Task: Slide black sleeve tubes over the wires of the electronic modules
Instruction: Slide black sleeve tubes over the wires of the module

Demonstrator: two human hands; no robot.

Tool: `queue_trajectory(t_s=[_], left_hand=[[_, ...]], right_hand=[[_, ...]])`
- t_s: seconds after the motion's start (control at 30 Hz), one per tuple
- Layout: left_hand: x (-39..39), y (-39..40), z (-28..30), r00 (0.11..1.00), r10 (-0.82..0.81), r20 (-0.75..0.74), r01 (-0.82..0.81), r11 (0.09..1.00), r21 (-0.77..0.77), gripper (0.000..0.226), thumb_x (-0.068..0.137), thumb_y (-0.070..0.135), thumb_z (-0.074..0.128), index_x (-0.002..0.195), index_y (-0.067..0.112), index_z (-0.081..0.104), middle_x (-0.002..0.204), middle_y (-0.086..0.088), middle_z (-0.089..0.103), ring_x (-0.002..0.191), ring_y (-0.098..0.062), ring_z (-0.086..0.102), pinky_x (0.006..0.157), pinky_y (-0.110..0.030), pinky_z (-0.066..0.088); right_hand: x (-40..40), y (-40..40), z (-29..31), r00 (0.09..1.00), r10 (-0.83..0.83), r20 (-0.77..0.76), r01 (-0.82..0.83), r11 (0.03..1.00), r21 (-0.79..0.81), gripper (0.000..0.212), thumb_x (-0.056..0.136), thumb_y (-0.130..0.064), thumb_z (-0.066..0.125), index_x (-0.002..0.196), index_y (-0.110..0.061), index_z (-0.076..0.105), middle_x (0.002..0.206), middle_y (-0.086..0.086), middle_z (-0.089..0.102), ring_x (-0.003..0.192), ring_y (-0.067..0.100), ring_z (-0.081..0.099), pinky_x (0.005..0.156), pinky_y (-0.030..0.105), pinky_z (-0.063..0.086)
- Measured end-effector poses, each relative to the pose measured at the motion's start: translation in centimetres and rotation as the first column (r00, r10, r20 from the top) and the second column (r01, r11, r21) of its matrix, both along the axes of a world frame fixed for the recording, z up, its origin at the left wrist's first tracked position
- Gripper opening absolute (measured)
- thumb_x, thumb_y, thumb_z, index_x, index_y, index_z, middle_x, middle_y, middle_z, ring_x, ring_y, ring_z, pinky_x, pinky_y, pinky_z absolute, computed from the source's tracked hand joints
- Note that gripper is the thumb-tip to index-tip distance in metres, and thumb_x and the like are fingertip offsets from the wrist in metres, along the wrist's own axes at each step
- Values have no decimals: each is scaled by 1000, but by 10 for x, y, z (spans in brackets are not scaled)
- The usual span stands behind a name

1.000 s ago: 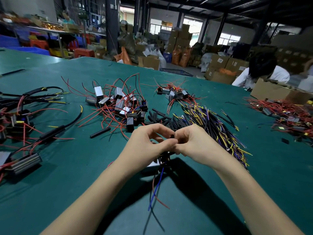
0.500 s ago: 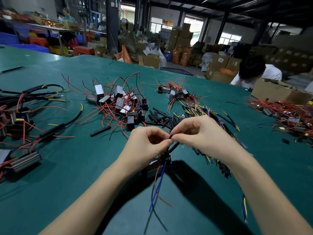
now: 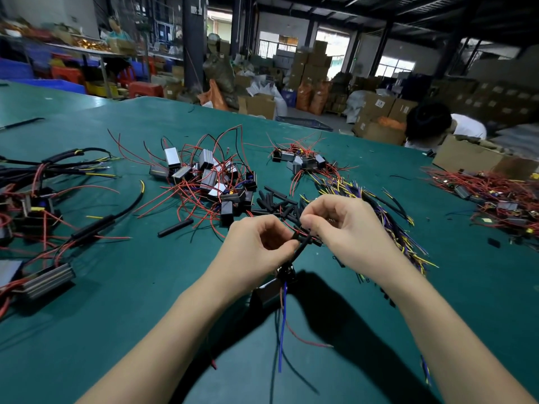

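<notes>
- Since the earlier frame both hands have drawn slightly apart, and more of the black sleeve tube now shows between them.
- Left hand pinches the tube's near end between curled thumb and forefinger; the tube is a thin, matte, flexible cylinder.
- Right hand pinches its far end with bent fingers.
- Below the left hand hangs a boxy, dark electronic module, with thin blue and red wires trailing toward the wrists.
- Just beyond both hands lies a heap of short black tubes on the green felt-like worktop.
- Further beyond the left hand, a tangle of ribbed metal modules with red leads.
</notes>
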State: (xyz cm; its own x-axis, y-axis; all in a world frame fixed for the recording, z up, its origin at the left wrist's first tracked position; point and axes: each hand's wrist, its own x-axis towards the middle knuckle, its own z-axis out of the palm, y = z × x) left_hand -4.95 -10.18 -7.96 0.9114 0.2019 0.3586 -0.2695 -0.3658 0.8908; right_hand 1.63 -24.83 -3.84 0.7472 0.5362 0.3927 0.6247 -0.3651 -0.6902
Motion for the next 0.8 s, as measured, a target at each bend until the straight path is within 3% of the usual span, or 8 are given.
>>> queue_trajectory(t_s=[0.13, 0.27, 0.4, 0.57, 0.67, 0.73, 0.8], left_hand=[[-2, 0, 3, 999, -23, 47, 22, 999, 23, 4, 80, 16, 74, 80, 17, 70, 68, 10, 66, 62, 0, 56, 58, -9, 38], [-1, -3, 3, 989, 35, 145, -30, 999, -38, 3, 83, 21, 71, 84, 18, 73, 73, 11, 68, 73, -14, 59, 67, -21, 43], [0, 0, 1, 989, 38, 139, -37, 999, -11, 9, 83, 15, 71, 74, 17, 71, 69, 1, 68, 64, -9, 55, 61, -31, 43], [3, -5, -2, 989, 52, 141, -55, 998, 17, 15, 83, 13, 70, 70, 21, 68, 65, 9, 65, 62, -4, 55, 63, -32, 46], [3, -4, -5, 982, 86, 168, -86, 996, -6, 17, 84, 14, 69, 69, 22, 66, 65, 8, 63, 62, -4, 54, 62, -30, 43], [3, -5, -6, 981, 89, 171, -88, 996, -12, 17, 85, 15, 69, 70, 22, 65, 66, 8, 63, 64, -3, 53, 61, -26, 43], [2, -7, -6, 981, 84, 176, -84, 996, -9, 17, 85, 15, 68, 70, 22, 65, 67, 11, 63, 64, -1, 53, 60, -21, 42]], right_hand=[[-1, 2, 1, 997, 48, -57, -47, 999, 7, 20, 88, -6, 63, 73, -19, 63, 62, -3, 62, 55, 4, 52, 59, 21, 41], [-3, 1, 2, 997, 72, -27, -72, 997, 3, 15, 88, -8, 63, 75, -14, 66, 66, 12, 64, 58, 12, 50, 58, 29, 41], [-2, -1, 4, 998, 63, -14, -63, 998, -22, 15, 87, -8, 64, 74, -14, 65, 60, -6, 59, 52, 5, 47, 55, 19, 39], [-1, -5, 6, 998, 44, 38, -41, 996, -77, 16, 86, -11, 66, 72, -19, 66, 59, -7, 61, 50, 1, 47, 53, 14, 38], [10, -19, 22, 998, -60, 20, 58, 993, 101, 11, 87, -17, 67, 77, -21, 70, 65, -2, 66, 55, 1, 51, 53, 12, 38], [26, -35, 36, 975, -220, 3, 213, 947, 241, 13, 89, -19, 65, 77, -24, 70, 71, -1, 69, 56, 1, 55, 54, 12, 41], [47, -48, 39, 907, -418, 43, 408, 901, 148, 17, 89, -19, 63, 74, -21, 71, 74, 5, 71, 60, 9, 60, 63, 22, 49]])
